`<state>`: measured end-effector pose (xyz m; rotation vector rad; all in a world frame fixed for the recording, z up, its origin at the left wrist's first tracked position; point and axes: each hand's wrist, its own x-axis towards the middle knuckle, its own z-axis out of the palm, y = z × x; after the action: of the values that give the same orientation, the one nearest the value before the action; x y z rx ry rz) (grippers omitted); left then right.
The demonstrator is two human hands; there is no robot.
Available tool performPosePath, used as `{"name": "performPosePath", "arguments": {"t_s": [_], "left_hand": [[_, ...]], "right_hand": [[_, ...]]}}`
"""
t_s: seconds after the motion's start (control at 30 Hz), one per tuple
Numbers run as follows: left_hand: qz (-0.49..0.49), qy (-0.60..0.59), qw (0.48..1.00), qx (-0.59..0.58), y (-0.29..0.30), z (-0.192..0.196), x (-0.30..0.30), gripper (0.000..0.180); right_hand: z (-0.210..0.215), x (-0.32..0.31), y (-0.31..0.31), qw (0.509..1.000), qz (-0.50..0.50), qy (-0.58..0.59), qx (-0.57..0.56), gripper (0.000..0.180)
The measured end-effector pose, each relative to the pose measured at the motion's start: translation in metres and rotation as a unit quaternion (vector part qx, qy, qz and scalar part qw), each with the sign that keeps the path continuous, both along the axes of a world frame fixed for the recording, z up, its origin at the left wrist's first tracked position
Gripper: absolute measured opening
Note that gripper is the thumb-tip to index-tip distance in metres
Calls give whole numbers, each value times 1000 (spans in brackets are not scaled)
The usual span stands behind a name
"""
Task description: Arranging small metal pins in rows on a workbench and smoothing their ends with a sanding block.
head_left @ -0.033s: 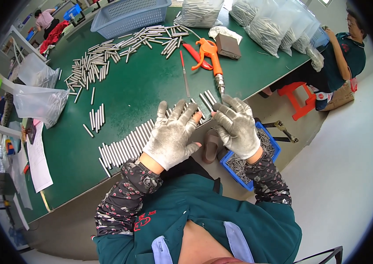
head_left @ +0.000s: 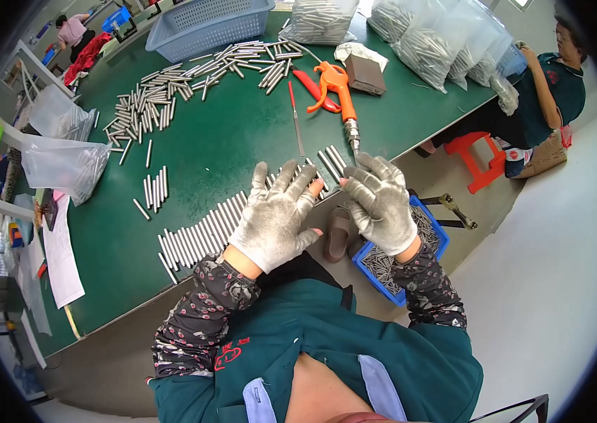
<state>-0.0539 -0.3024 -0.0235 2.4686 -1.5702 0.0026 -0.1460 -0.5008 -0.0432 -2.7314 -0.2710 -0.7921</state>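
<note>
A long row of metal pins (head_left: pixel 203 229) lies side by side along the near edge of the green table (head_left: pixel 221 158). My left hand (head_left: pixel 274 215), in a grey-stained white glove with bare fingertips, rests flat over the row's right part, fingers spread, hiding pins beneath. At the row's right end my right hand (head_left: pixel 383 211), gloved alike, is stretched out over the table edge, its fingers loosely bent beside a few short pins (head_left: pixel 331 162). Nothing shows gripped in either hand. Just beyond the right fingertips lies an orange air blow gun (head_left: pixel 337 88) with its metal fitting toward me.
A slim red-handled file (head_left: pixel 295 116) and a brown block (head_left: pixel 365 74) lie nearby. Loose pins (head_left: pixel 147 106) spread before a blue basket (head_left: pixel 207 32). Bags of pins (head_left: pixel 428 46) stand at the far right, near a seated person (head_left: pixel 559 92). Below the edge sits a blue crate (head_left: pixel 443 243).
</note>
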Motion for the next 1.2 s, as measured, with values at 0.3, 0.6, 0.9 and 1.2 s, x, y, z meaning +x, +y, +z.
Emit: {"name": "performPosePath", "arguments": {"t_s": [0.3,0.6,0.9,1.2], "left_hand": [[63,-6,998,1,26,2,-6,83],[55,-1,998,6,22,0,-6,81],[49,-13,999,-8,14,-4,-7,82],[152,-27,988,31,77,4,-12,97]], "right_hand": [[0,0,-1,998,-70,-7,-5,35],[-2,3,5,999,-48,13,-5,36],[-1,4,6,999,-46,8,7,36],[-2,2,6,999,-39,25,-2,39]]}}
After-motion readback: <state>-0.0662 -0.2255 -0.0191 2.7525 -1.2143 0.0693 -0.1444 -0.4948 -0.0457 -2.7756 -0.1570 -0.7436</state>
